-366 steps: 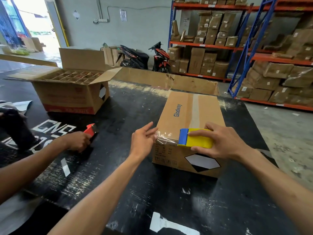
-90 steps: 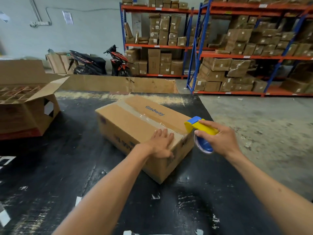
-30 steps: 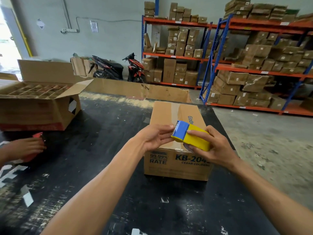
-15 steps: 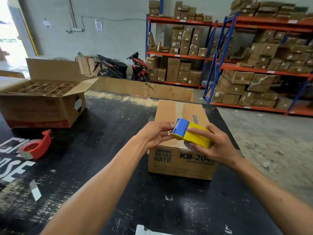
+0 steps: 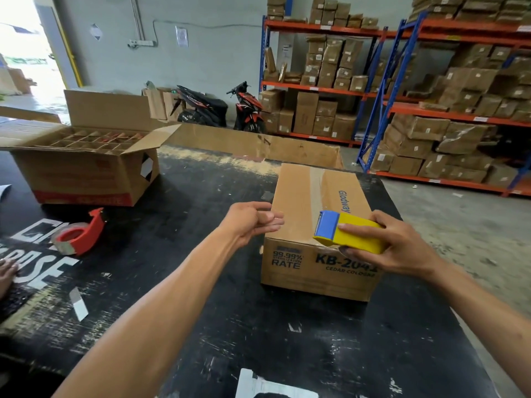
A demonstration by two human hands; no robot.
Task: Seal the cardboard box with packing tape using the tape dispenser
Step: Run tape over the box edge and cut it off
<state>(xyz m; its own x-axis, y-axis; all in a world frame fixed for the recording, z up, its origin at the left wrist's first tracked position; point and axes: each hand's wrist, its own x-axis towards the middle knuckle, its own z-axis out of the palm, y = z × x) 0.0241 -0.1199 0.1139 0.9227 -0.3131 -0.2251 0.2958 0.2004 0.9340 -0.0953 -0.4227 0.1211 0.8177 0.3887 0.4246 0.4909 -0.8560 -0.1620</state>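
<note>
A closed cardboard box (image 5: 304,208) printed "Glodway" lies on the black table (image 5: 258,340), with a clear tape strip (image 5: 316,182) along its top seam. My right hand (image 5: 393,245) grips the yellow and blue tape dispenser (image 5: 349,235) at the box's near top edge, blue end pointing left. My left hand (image 5: 251,221) hovers just left of the box's near corner, fingers loosely curled with nothing visible in them.
A red tape dispenser (image 5: 79,235) lies on the table at left. Behind it stands an open box with dividers (image 5: 86,165). Another person's hand (image 5: 5,272) shows at the left edge. Flat cardboard (image 5: 258,145), two motorbikes and shelving racks stand beyond.
My left hand has pulled away from the dispenser's blue end to the left of the box. The dispenser has shifted slightly right along the near edge.
</note>
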